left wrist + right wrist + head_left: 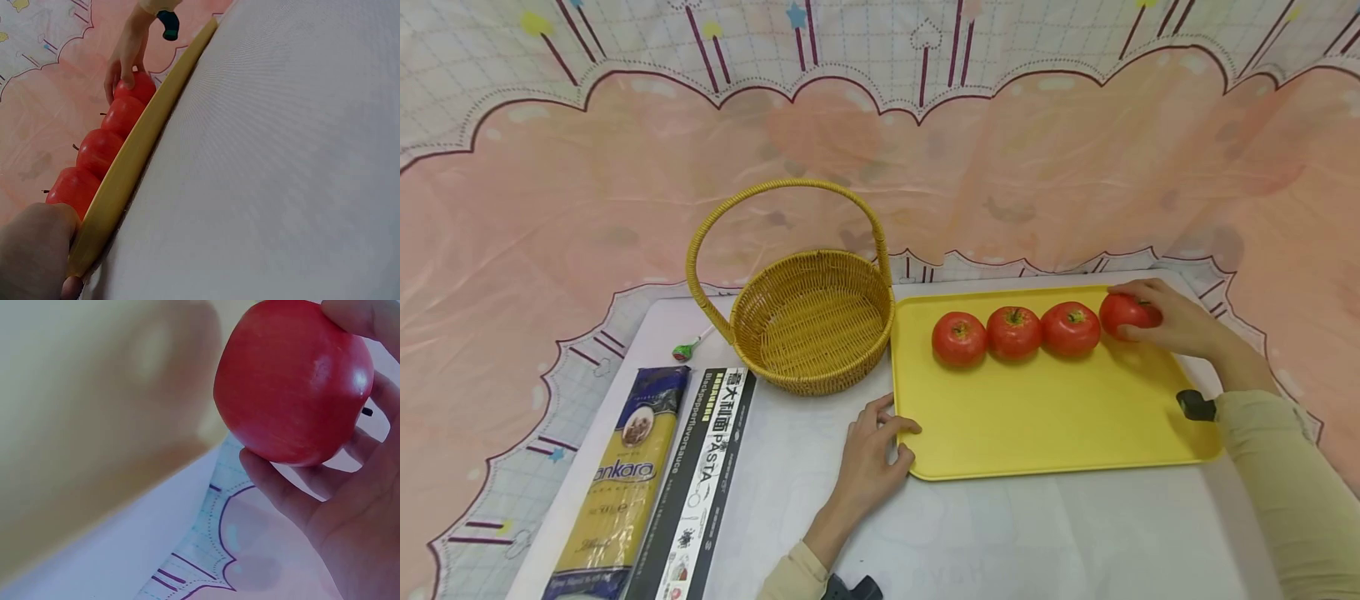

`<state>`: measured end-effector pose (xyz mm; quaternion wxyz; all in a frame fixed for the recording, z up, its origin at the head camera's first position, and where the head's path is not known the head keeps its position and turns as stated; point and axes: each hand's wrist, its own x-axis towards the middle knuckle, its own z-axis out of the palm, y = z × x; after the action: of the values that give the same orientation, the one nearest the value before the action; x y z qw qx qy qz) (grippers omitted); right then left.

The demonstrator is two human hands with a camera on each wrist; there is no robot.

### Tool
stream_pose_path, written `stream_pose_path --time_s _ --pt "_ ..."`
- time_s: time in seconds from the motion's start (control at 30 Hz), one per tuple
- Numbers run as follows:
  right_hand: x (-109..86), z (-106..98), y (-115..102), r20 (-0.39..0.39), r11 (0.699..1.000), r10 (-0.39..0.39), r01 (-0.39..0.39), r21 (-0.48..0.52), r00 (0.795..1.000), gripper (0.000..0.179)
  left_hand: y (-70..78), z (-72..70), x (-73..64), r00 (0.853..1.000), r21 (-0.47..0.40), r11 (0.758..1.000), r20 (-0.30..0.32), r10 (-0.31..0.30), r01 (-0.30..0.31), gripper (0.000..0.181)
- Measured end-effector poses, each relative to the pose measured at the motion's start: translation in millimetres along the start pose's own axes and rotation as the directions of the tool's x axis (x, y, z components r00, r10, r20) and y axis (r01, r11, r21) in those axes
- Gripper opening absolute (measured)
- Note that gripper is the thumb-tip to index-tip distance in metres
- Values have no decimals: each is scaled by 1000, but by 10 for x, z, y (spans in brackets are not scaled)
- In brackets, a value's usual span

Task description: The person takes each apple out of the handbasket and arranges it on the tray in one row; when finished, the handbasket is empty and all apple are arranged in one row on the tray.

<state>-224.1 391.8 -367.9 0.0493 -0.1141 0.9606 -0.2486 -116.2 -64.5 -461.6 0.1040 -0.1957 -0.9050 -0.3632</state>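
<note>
My right hand (1172,321) grips a red apple (294,381) at the far right corner of the yellow tray (1037,417), thumb on one side and fingertips on the other. The right wrist view shows its dark stem toward the palm. Left of it, three more apples stand in a touching row along the tray's back: one apple (1071,328), a middle apple (1014,333) and a left apple (958,339). My left hand (874,450) holds the tray's left edge near the front corner, its fingers bent over the rim.
A wicker basket (820,385) with a tall arched handle stands against the tray's left side. Farther left lie a black-and-white pasta box (692,492), a blue-and-yellow pasta packet (625,483) and a green-wrapped lollipop (682,352). A patterned cloth (625,200) hangs behind the white table.
</note>
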Motion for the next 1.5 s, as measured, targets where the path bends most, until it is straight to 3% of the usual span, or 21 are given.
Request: stream_pose_path --time_s 0.4,0.77,1.17,1.33,1.5 --pt "35 60 14 100 999 35 -35 -1 994 66 33 2 -15 1000 -7 1000 19 -16 16 29" --pt "37 149 35 97 998 45 -48 28 994 83 12 -19 -12 1000 9 1000 18 -15 15 28" --pt "0 258 68 21 1000 2 -2 22 1000 85 -37 -34 20 998 -34 999 53 -36 37 26" --pt "-4 297 68 -6 998 18 -17 53 1000 93 -67 -109 27 994 -77 994 86 -72 79 31" --pt "-23 307 27 -81 998 -14 18 53 997 89 -138 -225 29 995 -53 997 80 -55 60 35"
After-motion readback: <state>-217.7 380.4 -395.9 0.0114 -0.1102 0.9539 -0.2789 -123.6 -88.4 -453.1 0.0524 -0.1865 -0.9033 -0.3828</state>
